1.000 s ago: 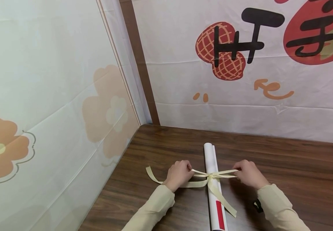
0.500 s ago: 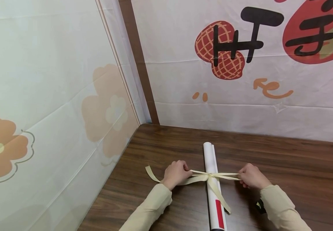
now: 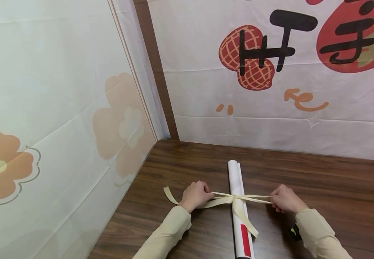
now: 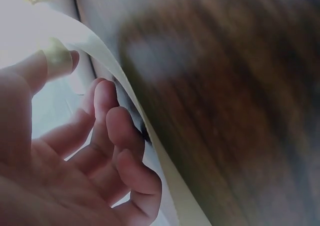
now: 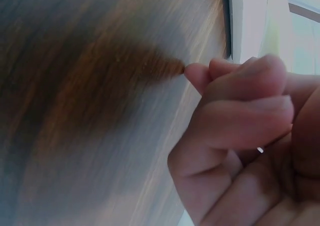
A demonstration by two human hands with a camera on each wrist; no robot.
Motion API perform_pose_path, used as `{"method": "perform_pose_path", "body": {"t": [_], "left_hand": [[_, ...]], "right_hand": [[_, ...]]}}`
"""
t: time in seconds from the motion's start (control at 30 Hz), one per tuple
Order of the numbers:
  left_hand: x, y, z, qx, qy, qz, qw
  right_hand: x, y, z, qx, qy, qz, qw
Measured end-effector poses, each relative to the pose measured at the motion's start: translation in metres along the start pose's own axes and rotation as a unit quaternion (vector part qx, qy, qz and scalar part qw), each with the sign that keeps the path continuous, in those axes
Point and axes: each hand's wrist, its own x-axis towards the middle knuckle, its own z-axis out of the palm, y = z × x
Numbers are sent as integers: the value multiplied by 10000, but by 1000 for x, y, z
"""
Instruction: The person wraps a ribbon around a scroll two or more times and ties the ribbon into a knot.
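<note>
A rolled white paper (image 3: 236, 176) with a red patch lies lengthwise on the wooden table. Around its middle runs a cream ribbon (image 3: 235, 197), knotted in a bow with both loops drawn out sideways. My left hand (image 3: 194, 196) pinches the loop on the left of the roll. On the other side, my right hand (image 3: 286, 199) grips the opposite loop with curled fingers. One ribbon tail passes under the left hand to the left; another hangs down over the roll. The left wrist view shows a ribbon band (image 4: 116, 66) running past the fingertips. In the right wrist view, the held ribbon is hidden.
The brown wooden table (image 3: 180, 162) meets a printed cloth (image 3: 199, 90) at the back and another on the left. A small dark object (image 3: 295, 232) shows beside the right sleeve; its kind is unclear.
My right hand has moved to the right and slightly nearer, and my left hand slightly left. The loops are drawn tauter and the knot looks smaller. The hanging tail has shortened.
</note>
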Motion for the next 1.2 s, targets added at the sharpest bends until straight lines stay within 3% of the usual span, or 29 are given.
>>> {"method": "perform_pose_path", "body": {"t": [0.37,0.63,0.83,1.03,1.2], "left_hand": [[1,-2,-1,-63,15,94,9999],[2,0,-6,-571,-171,368,9975],[6,1,-8,-958,-549,517,9925],[5,0,-13,-1606,-1096,370,9802],[5,-1,-16,-1683,-1129,312,9788]], "right_hand": [[1,1,0,23,-105,-91,9999],[3,1,-5,614,-529,-405,9959],[4,4,-6,975,-917,-331,9905],[5,4,-6,1184,-768,-382,9893],[5,2,-7,1245,-633,-437,9892]]}}
